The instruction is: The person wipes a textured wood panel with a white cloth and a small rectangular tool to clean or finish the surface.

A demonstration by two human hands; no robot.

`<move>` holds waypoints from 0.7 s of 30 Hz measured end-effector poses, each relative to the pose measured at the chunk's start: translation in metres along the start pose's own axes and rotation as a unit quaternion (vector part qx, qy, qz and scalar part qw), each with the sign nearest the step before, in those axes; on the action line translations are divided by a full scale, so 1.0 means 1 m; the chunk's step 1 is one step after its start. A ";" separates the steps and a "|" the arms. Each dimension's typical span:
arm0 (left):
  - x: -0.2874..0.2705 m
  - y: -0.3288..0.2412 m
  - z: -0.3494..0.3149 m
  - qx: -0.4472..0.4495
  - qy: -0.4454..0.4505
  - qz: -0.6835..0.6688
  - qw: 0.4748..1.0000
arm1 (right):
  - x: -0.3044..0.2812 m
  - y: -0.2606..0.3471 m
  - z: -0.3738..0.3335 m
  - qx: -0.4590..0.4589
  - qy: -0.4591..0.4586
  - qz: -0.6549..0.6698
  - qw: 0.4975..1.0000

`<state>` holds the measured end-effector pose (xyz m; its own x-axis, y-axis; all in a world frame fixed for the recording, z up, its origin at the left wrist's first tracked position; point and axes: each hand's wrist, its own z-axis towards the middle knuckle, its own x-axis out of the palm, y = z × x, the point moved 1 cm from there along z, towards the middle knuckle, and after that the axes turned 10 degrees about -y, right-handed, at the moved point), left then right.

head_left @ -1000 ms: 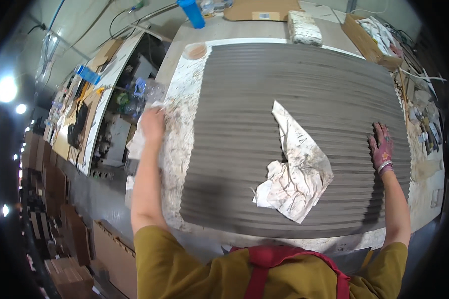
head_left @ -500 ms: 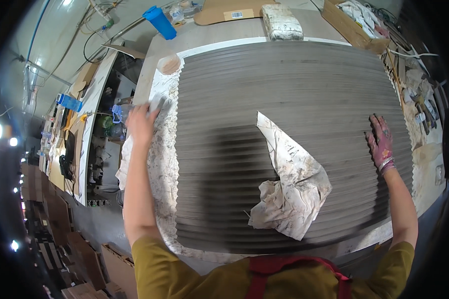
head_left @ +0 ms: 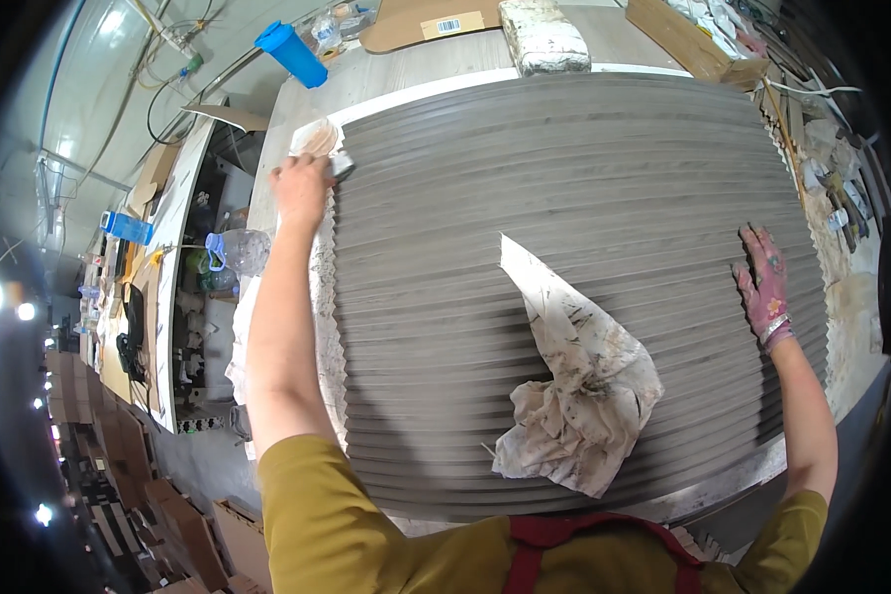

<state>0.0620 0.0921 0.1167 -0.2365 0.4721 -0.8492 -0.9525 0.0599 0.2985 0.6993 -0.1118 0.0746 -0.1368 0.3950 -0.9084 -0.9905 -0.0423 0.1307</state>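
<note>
A large grey ribbed panel point(head_left: 564, 198) with a wood-like grain lies before me. At its far left corner my bare left hand point(head_left: 302, 190) has its fingers closed round a small pale block point(head_left: 341, 165) with a dark underside. That block sits at the panel's edge; its exact kind does not show. A round beige patch point(head_left: 319, 137) is just beyond the fingers. Toward the right side, my right hand point(head_left: 762, 282), in a stained pink glove, rests flat on the ribs with its fingers stretched out. Between the hands lies a crumpled, smudged white cloth point(head_left: 589, 396).
A blue cup point(head_left: 292, 54) and a stained white bundle point(head_left: 543, 40) stand past the panel's far edge. An open cardboard box point(head_left: 698, 45) with rags is at the far right. Left of the table are a clear plastic jug point(head_left: 243, 252) and a cluttered side bench point(head_left: 158, 297).
My left hand has moved away from me along the panel's left edge to the far corner, carrying the small block. The right hand stays flat in nearly the same place. The view has shifted slightly.
</note>
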 end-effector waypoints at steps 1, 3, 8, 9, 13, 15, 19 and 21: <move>-0.004 0.010 -0.004 -0.005 -0.020 0.015 1.000 | 0.001 -0.001 -0.001 0.003 -0.002 0.004 1.000; -0.006 0.015 -0.011 -0.054 -0.073 -0.035 0.995 | 0.002 -0.001 0.001 0.007 -0.001 -0.001 1.000; 0.000 -0.024 -0.006 0.013 -0.077 -0.084 0.993 | 0.000 0.005 0.003 0.002 -0.002 -0.022 1.000; 0.002 -0.025 -0.005 0.012 -0.074 -0.060 0.995 | -0.001 0.005 0.003 -0.005 -0.005 -0.017 1.000; 0.001 0.010 -0.010 0.002 -0.053 0.003 0.999 | 0.000 0.002 0.002 -0.002 -0.004 -0.019 1.000; -0.001 0.013 -0.013 0.000 -0.082 -0.050 0.995 | -0.001 0.001 0.002 -0.003 -0.005 -0.016 1.000; 0.005 -0.017 -0.004 0.030 -0.099 -0.093 0.990 | -0.004 0.006 0.003 0.010 -0.002 -0.014 1.000; 0.005 -0.031 0.000 0.039 -0.095 -0.109 0.989 | -0.005 0.012 0.005 0.002 -0.004 -0.013 1.000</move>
<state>0.0902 0.0927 0.1039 0.0204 0.5969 -0.8020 -0.9576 0.2423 0.1560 0.6886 -0.1101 0.0829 -0.1113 0.4027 -0.9085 -0.9936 -0.0279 0.1094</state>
